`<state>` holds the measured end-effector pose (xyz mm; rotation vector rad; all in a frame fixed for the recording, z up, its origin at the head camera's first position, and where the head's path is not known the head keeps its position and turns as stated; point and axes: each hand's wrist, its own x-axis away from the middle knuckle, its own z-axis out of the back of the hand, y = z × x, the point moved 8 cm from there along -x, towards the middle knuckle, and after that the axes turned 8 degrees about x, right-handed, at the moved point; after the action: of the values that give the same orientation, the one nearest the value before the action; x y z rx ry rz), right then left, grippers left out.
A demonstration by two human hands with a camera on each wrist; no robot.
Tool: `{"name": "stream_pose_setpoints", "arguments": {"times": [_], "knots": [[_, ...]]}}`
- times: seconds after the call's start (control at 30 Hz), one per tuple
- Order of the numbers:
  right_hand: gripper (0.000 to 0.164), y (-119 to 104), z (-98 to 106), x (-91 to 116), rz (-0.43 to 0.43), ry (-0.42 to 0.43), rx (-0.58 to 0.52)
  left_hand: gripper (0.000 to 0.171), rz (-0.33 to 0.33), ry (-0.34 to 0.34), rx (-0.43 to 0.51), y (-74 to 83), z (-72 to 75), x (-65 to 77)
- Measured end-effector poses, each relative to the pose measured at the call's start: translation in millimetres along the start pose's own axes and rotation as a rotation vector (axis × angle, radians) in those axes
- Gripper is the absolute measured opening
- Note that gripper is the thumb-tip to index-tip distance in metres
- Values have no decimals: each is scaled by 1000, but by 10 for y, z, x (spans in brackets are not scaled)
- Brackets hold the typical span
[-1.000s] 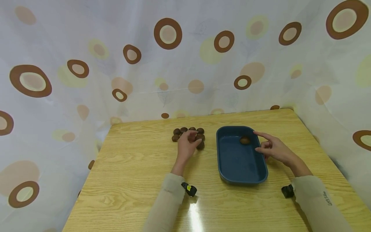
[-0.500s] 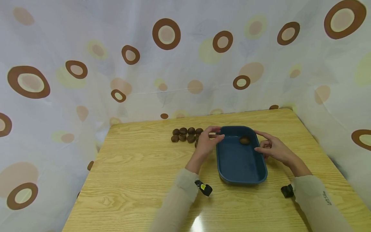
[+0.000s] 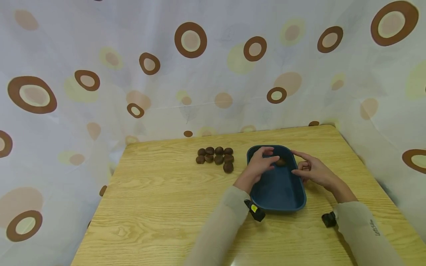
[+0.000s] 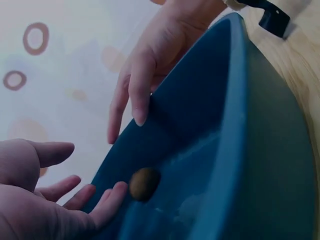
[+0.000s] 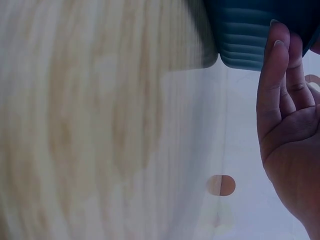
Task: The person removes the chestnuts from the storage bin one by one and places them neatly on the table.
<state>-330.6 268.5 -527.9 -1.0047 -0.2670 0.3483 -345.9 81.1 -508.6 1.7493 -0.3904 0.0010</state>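
Observation:
A deep blue plastic tub stands on the table right of centre. My left hand hovers over its far left part, fingers spread and thumb apart, with nothing visible between them in the left wrist view. A brown chestnut lies in the tub near those fingertips; the left hand partly covers this chestnut in the head view. At the right wall, my right hand holds the tub's rim, thumb over the inside and other fingers against the outer wall. Several chestnuts sit in rows left of the tub.
The wooden table meets a patterned cloth backdrop behind and at both sides. A single chestnut stands at the near right end of the rows, between them and the tub.
My left hand has moved right, from over the chestnut rows to above the tub, uncovering the rows. The right hand and the tub have stayed in place.

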Motion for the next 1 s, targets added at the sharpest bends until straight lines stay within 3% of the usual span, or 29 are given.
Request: {"name": "stream_pose_setpoints", "arguments": {"times": [0.27,0.5,0.77,1.0], "knots": [[80,10,-87,4,2,-39,-21,39,111,85,74,-219,30,-96],[79,-39,-43,-6,9,-26,5,42,132,45,48,-290,2,-153],[79,-70,-33,2,9,-27,4,39,125,-35,-96,-323,-58,-174],[80,-33,-21,14,4,-17,-4,38,32,-68,-393,-321,-118,-149]]}}
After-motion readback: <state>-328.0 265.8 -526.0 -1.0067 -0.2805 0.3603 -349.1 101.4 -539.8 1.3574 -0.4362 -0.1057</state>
